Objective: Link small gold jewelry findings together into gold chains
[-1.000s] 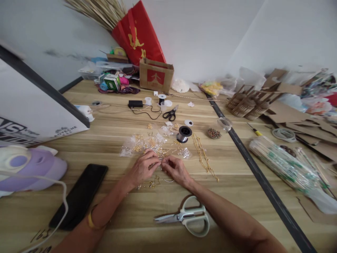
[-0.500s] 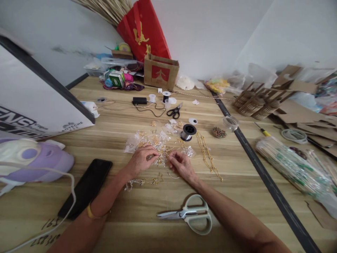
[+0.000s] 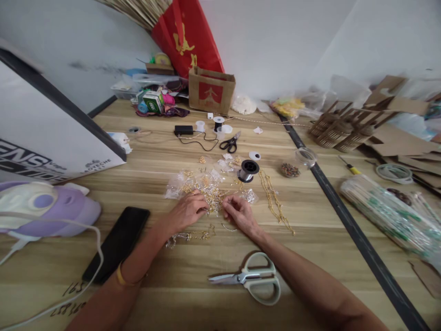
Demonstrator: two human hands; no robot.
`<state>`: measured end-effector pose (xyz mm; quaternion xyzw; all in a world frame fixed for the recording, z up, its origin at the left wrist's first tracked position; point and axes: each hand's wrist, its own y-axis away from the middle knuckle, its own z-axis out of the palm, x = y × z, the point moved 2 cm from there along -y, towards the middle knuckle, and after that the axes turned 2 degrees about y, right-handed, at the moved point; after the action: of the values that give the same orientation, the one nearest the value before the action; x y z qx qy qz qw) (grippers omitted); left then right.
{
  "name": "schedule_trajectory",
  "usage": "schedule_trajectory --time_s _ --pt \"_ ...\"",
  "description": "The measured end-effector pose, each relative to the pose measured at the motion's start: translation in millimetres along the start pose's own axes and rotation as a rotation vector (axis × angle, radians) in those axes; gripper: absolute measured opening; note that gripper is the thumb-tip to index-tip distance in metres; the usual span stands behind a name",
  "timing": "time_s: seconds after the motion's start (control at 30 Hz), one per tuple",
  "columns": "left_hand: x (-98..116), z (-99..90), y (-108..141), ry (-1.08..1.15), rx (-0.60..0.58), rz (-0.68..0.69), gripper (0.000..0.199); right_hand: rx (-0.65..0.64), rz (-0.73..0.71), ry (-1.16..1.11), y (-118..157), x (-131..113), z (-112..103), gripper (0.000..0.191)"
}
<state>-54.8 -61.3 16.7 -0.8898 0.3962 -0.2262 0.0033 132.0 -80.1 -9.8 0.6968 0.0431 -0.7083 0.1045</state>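
A pile of small gold and silver beads and findings [image 3: 214, 198] lies on the wooden table between my hands, beside clear plastic bags [image 3: 176, 185]. At the pile's left edge is my left hand [image 3: 189, 210], its fingers bent down and pressed together over the pieces; what they pinch is hidden. My right hand [image 3: 239, 214] is at the pile's right side, thumb and forefinger pinched on something too small to make out. Just below lie a short curved silver piece [image 3: 228, 228] and gold and silver chains [image 3: 193, 236]. Gold chains [image 3: 272, 197] lie farther right.
Large scissors [image 3: 258, 278] lie near the front, with a black phone [image 3: 119, 243] at the left. Behind the pile are a wire spool [image 3: 248, 171], black scissors [image 3: 230, 143] and a bead jar [image 3: 290, 170]. Wrapped sticks [image 3: 386, 216] lie at the right.
My left hand has turned palm-down, with its fingers lower over the pile. My right hand stays pinched beside it. The whole view has shifted slightly.
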Motion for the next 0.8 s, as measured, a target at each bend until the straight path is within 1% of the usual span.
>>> schedule_trajectory --time_s 0.13,0.33,0.63,0.8 --pt "-1.6 2.5 0.2 -0.037 0.003 -0.013 0.008 -0.001 -0.001 -0.01 -0.1 1.1 -0.3 0.031" --pt "-2.4 3.2 -0.1 -0.065 0.029 -0.02 0.014 0.002 0.002 -0.015 -0.3 2.1 -0.5 0.032" --pt "-5.8 7.8 0.8 -0.002 0.155 -0.022 0.017 0.013 0.013 -0.027 0.0 0.0 0.9 0.033" --pt "-1.5 12.0 -0.1 -0.003 0.169 -0.009 0.015 0.018 -0.003 -0.03 -0.5 0.2 0.1 0.031"
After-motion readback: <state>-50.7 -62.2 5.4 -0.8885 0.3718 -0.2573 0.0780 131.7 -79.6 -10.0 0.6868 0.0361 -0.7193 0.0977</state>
